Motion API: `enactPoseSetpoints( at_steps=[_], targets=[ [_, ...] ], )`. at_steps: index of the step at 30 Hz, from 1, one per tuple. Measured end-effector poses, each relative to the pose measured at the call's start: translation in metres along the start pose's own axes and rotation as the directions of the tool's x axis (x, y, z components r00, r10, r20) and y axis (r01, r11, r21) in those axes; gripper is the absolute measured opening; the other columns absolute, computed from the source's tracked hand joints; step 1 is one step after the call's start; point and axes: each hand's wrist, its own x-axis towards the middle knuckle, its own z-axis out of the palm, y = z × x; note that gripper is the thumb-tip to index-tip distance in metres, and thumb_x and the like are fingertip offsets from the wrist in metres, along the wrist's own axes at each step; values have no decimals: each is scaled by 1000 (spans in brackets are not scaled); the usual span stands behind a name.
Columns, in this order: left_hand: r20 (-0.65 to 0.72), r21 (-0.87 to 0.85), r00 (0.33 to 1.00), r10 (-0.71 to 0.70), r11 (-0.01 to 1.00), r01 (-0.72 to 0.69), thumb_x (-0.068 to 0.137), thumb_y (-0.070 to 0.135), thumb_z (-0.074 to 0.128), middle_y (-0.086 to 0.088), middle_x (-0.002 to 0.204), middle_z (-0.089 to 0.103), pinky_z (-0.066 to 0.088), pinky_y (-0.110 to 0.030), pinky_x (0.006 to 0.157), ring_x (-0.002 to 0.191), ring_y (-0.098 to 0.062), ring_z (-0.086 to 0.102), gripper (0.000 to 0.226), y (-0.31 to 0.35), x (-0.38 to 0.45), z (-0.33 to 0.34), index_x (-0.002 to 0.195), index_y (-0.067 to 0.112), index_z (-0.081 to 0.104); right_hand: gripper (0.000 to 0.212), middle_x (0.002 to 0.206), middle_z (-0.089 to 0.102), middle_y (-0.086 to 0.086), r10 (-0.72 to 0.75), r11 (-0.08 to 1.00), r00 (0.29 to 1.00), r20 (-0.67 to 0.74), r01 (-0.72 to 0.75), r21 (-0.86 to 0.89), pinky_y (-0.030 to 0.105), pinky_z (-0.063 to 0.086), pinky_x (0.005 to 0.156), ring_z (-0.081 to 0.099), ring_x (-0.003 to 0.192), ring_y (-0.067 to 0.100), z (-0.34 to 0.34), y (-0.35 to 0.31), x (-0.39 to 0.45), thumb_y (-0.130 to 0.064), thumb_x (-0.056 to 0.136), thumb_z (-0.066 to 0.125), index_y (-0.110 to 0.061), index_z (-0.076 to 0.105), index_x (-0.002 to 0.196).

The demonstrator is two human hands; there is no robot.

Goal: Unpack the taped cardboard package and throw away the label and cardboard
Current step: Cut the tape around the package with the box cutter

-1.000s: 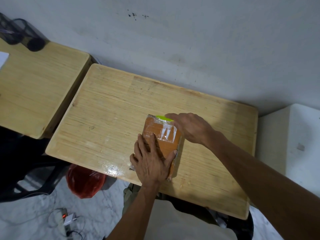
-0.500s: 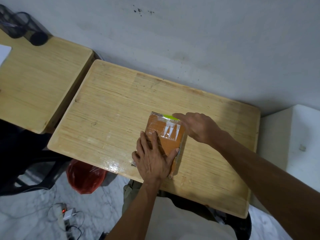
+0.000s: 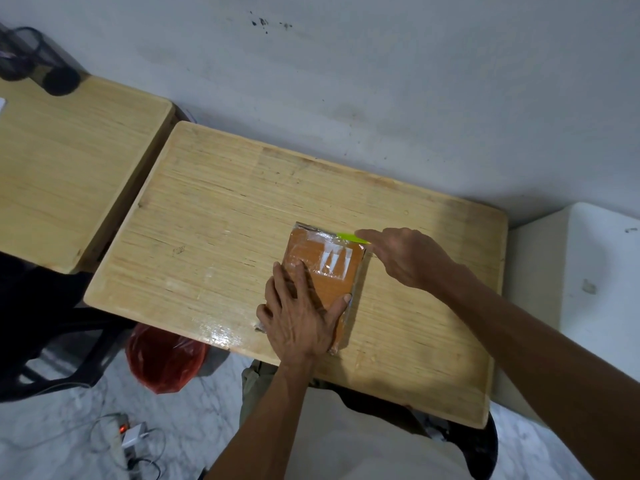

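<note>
Your two arms come in from the bottom of the frame, both bare from the wrist back as far as the picture shows; no sleeve, watch, ring or glove is visible on either. Your left hand [image 3: 300, 318] and right hand [image 3: 403, 256] show bare fingers with short nails. At the bottom centre your torso is covered by a pale, off-white garment. Just above it, under the table edge, a strip of olive-khaki cloth shows, likely trousers, though too little is seen to be sure.
</note>
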Motion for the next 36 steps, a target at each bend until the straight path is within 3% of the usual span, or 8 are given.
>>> enactPoseSetpoints(
  at_steps=[5,12,17,20,24,27,32,36],
  targets=[
    [-2,-5,999,-32,999,32,78,91,38,-15,164,21,35,-55,101,143,-37,29,102,-2,-1,-1,157,28,23,38,89,67,10,77,995,996,44,-74,-62,43,55,61,63,73,32,-8,5,-13,-28,102,46,-27,50,139],
    [8,-3,1000,-14,1000,14,78,91,39,-14,164,20,35,-56,101,142,-37,29,102,-2,0,-2,157,28,22,40,98,67,7,123,992,989,79,-124,8,44,55,67,63,81,28,-9,11,-26,-29,102,46,-31,46,141],
    [11,17,1000,15,1000,-15,77,91,39,-14,164,21,35,-55,102,142,-37,30,103,-1,1,-2,157,28,22,39,98,72,10,189,961,982,28,-191,200,42,53,76,66,84,31,-11,10,-38,-23,102,48,-21,52,141],
    [26,9,999,20,1000,-20,77,91,40,-14,164,19,34,-56,103,143,-37,28,103,-1,2,-2,157,29,21,36,93,71,-1,297,898,953,-50,-261,354,33,51,78,68,86,22,-5,1,-44,-22,101,52,-24,56,136],
    [56,5,998,20,1000,-21,77,90,41,-14,164,16,33,-57,105,143,-37,26,103,0,3,-7,157,28,18,37,83,64,-10,497,743,861,-107,-358,566,22,45,73,63,77,12,18,-24,-56,-25,100,54,-32,55,136],
    [105,-17,994,32,999,-30,81,87,40,-13,165,11,31,-56,107,145,-37,22,99,0,5,-9,157,30,13,31,79,65,-7,658,578,744,-120,-396,713,18,46,72,62,75,6,36,-46,-66,-30,99,54,-25,60,129],
    [180,-61,977,116,992,-107,87,81,37,-8,166,2,31,-61,109,148,-35,14,90,-6,13,-20,156,31,10,10,81,64,5,839,271,543,-11,-400,876,33,49,63,56,67,13,54,-101,-70,-34,100,52,-30,61,101],
    [242,-110,947,211,976,-189,88,78,38,0,167,-8,37,-65,105,150,-34,9,88,-14,27,-30,157,32,6,17,88,61,-3,922,114,384,59,-412,904,29,49,68,58,79,9,59,-142,-69,-38,101,47,-29,59,107]
  ],
)
